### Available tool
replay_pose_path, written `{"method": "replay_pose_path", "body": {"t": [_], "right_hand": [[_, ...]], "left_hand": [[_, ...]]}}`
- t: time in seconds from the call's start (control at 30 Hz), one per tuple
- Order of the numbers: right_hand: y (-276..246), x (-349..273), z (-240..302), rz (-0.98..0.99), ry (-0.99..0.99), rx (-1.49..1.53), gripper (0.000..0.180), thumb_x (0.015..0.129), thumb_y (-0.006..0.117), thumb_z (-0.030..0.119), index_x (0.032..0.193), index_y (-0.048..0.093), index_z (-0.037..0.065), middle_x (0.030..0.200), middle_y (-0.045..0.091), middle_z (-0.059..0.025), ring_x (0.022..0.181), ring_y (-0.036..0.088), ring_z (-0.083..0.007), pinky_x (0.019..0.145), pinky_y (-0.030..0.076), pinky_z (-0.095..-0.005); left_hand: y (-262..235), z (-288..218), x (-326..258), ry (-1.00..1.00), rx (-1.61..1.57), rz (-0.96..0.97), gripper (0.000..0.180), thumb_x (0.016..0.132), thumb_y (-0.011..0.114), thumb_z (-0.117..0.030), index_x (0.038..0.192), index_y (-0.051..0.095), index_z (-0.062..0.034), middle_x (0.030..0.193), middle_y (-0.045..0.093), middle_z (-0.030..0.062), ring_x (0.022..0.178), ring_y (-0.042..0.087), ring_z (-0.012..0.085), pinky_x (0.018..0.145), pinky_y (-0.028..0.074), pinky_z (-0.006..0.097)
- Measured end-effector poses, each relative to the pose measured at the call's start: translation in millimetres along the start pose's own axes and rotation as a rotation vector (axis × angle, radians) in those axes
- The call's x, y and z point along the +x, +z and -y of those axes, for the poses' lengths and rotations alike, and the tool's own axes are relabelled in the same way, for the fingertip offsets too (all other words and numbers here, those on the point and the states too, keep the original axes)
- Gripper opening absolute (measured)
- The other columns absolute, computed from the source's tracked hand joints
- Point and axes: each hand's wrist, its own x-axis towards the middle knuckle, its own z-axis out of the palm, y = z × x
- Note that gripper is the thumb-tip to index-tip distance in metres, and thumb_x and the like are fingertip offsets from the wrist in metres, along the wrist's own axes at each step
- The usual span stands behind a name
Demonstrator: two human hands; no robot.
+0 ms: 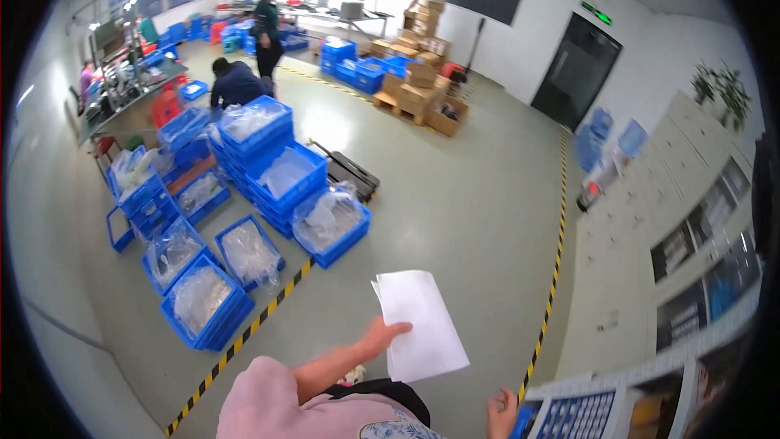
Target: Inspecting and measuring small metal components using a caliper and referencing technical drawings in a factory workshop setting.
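Note:
A few loose sheets of white paper hang in front of my body, their edges slightly fanned at the upper left. My left hand grips them by the left edge, thumb lying on top and the other fingers hidden underneath. Low on the right, partly cut off by the lower edge, my right hand has loosely curled fingers that stand apart, with nothing visible in them. It is nearest to a shelf unit with a blue item in it.
Stacked blue crates with plastic-bagged contents stand on the left. Yellow-black floor tape runs along the grey cabinets. A black trolley lies behind the crates. Cardboard boxes and several people are farther back.

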Motion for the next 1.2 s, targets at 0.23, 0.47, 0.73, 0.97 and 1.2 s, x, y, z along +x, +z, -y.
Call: {"method": "replay_pose_path", "body": {"t": [0.23,0.47,0.73,0.97,1.2], "right_hand": [[56,168,180,0.183,-0.382,-0.053,0.052,0.06,0.065,0.014,0.11,0.05,0.009,0.092,0.058,-0.0046,0.046,0.04,-0.0111,0.043,0.035,-0.0234],[73,361,230,0.335,-0.619,-0.076,0.047,0.059,0.064,0.018,0.104,0.054,0.009,0.09,0.059,-0.0047,0.055,0.052,-0.0181,0.049,0.042,-0.027],[140,529,307,0.34,-0.945,-0.318,0.05,0.06,0.065,0.022,0.107,0.053,0.013,0.092,0.059,-0.0062,0.072,0.059,-0.0248,0.056,0.048,-0.0346],[227,699,319,0.285,-0.999,-0.389,0.038,0.066,0.058,0.013,0.104,0.055,0.008,0.093,0.059,-0.0098,0.069,0.059,-0.0289,0.057,0.048,-0.0364],[287,836,402,0.262,-0.36,0.44,0.035,0.08,0.054,0.021,0.106,0.049,-0.003,0.093,0.058,-0.0114,0.083,0.058,-0.0211,0.066,0.048,-0.0323]], "left_hand": [[36,-40,127,0.096,-0.046,0.001,0.04,0.072,0.06,-0.017,0.105,0.052,0.0035,0.099,0.057,0.0117,0.088,0.054,0.0191,0.078,0.043,0.031],[66,-115,283,0.036,-0.042,-0.081,0.04,0.072,0.06,-0.012,0.107,0.05,0.0026,0.1,0.056,0.011,0.089,0.054,0.0195,0.079,0.043,0.031],[53,-172,415,0.134,-0.093,-0.334,0.035,0.073,0.06,-0.016,0.102,0.054,0.0037,0.093,0.059,0.0113,0.08,0.058,0.019,0.073,0.046,0.03],[42,-206,601,0.102,0.05,-0.314,0.053,0.073,0.059,-0.037,0.108,0.051,0.0025,0.1,0.057,0.0128,0.088,0.055,0.0214,0.079,0.042,0.031],[-6,-312,720,0.193,0.062,-0.244,0.049,0.072,0.061,-0.033,0.105,0.053,0.0021,0.1,0.057,0.0118,0.091,0.053,0.0187,0.081,0.04,0.03]]}}
